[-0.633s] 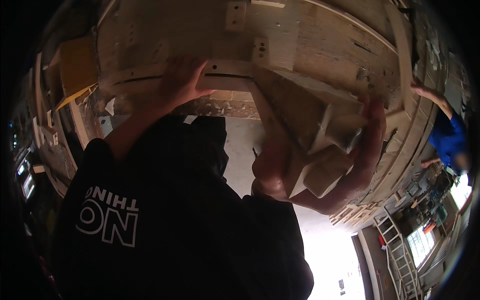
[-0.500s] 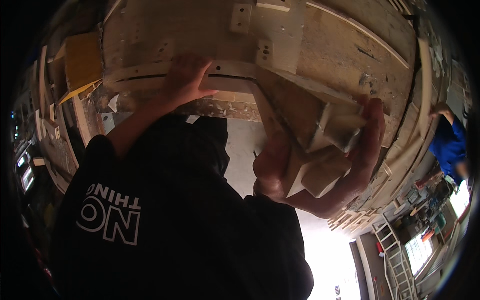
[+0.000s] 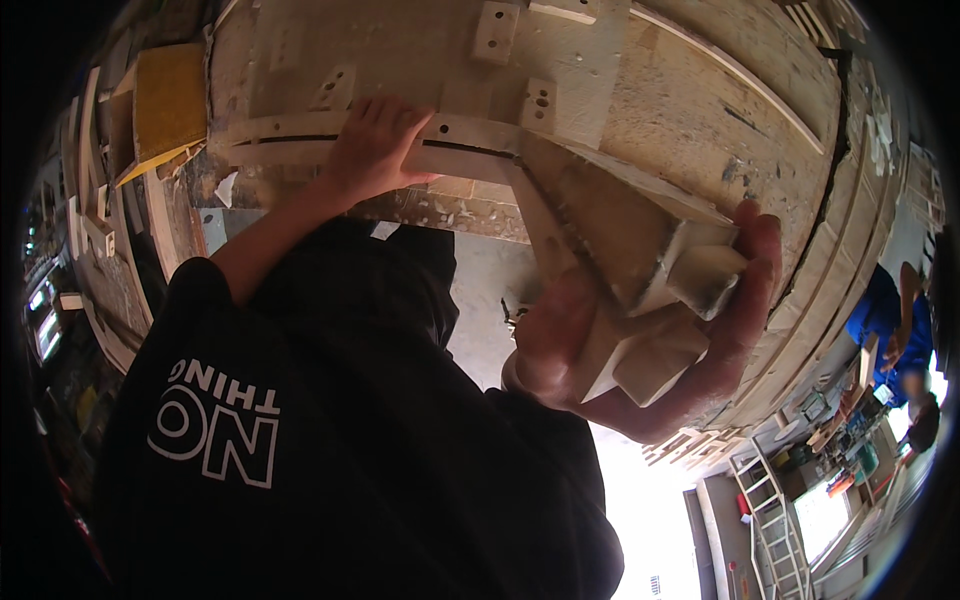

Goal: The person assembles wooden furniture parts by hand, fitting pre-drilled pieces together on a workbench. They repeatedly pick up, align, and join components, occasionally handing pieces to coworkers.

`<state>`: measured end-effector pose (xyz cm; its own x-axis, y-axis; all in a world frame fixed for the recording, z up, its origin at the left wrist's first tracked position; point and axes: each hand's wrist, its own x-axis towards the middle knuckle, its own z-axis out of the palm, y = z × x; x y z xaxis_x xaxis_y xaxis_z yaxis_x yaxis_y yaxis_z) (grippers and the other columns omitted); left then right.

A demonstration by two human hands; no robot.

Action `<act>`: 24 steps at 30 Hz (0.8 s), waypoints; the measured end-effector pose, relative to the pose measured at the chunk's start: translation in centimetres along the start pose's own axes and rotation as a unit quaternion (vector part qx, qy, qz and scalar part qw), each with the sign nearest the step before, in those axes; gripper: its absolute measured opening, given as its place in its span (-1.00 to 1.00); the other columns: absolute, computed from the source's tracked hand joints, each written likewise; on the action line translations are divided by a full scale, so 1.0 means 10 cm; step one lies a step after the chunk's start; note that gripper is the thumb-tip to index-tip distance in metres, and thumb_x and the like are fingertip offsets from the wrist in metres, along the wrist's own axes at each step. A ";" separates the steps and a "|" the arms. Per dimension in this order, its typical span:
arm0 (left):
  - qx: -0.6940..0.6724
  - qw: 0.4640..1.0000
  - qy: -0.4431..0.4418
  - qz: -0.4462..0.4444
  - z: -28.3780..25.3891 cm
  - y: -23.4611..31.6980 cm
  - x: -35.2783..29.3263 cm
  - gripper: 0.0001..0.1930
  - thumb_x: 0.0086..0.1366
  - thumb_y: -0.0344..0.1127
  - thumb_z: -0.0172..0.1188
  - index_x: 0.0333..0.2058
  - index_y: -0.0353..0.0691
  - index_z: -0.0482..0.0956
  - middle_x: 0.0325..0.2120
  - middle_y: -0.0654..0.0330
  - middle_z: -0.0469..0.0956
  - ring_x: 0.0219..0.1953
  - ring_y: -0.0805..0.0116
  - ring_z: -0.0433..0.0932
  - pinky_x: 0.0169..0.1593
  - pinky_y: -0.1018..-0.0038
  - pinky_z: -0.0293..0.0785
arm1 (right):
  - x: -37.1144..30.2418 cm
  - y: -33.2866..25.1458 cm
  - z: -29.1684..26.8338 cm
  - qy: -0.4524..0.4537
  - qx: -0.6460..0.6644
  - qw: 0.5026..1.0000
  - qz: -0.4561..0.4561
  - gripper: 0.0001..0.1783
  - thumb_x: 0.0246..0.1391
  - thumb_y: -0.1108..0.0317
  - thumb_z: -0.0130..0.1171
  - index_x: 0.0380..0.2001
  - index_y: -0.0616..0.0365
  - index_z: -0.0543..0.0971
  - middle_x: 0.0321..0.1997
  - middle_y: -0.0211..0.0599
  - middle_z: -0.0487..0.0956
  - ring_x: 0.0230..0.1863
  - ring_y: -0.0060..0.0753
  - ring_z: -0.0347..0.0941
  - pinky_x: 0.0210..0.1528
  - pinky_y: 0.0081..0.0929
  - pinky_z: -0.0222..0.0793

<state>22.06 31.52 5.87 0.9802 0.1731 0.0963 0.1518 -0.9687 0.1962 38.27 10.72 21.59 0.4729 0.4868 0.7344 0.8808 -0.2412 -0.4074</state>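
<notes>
your left hand (image 3: 376,155) clasps the long wooden strip (image 3: 478,133); your right hand (image 3: 718,380) wraps around the angular wooden piece (image 3: 605,220). both hands stay apart.

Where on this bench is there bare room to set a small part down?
The widest bare patch is the dark-marked bench top between the thin wood strip and the angled wooden piece gripped by the right hand. It is crowded around the slotted rail, with the left hand on it and drilled blocks close behind.
</notes>
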 end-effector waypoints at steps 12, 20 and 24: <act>0.003 1.000 0.009 0.005 0.00 0.01 -0.01 -0.14 -0.30 0.07 0.56 -0.02 -0.15 0.38 -0.27 0.16 0.43 -0.16 0.16 0.43 -0.02 0.24 0.35 | -0.10 -0.09 0.09 0.033 -0.093 0.995 -0.001 0.01 -0.08 -0.09 0.29 0.26 0.32 0.09 0.16 0.16 0.30 0.11 0.15 0.40 0.06 -0.05 0.49; 0.003 1.000 0.000 -0.001 -0.01 0.01 0.00 -0.15 -0.30 0.08 0.55 -0.03 -0.15 0.38 -0.28 0.15 0.42 -0.15 0.15 0.43 -0.02 0.24 0.34 | -0.14 -0.16 0.15 0.040 -0.070 0.997 -0.001 0.07 -0.10 -0.11 0.29 0.29 0.31 0.04 0.19 0.16 0.26 0.09 0.13 0.40 0.03 -0.05 0.49; 0.004 1.000 0.001 -0.004 -0.01 0.02 -0.01 -0.15 -0.31 0.08 0.56 -0.03 -0.14 0.39 -0.27 0.15 0.41 -0.14 0.16 0.43 -0.02 0.23 0.34 | -0.19 -0.15 0.19 0.042 -0.063 0.997 -0.001 0.10 -0.11 -0.12 0.29 0.30 0.31 0.01 0.20 0.16 0.23 0.08 0.12 0.40 0.02 -0.06 0.50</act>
<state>22.01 31.37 6.02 0.9788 0.1807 0.0961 0.1603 -0.9689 0.1888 35.98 11.72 19.76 0.4672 0.4170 0.7796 0.8746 -0.3472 -0.3384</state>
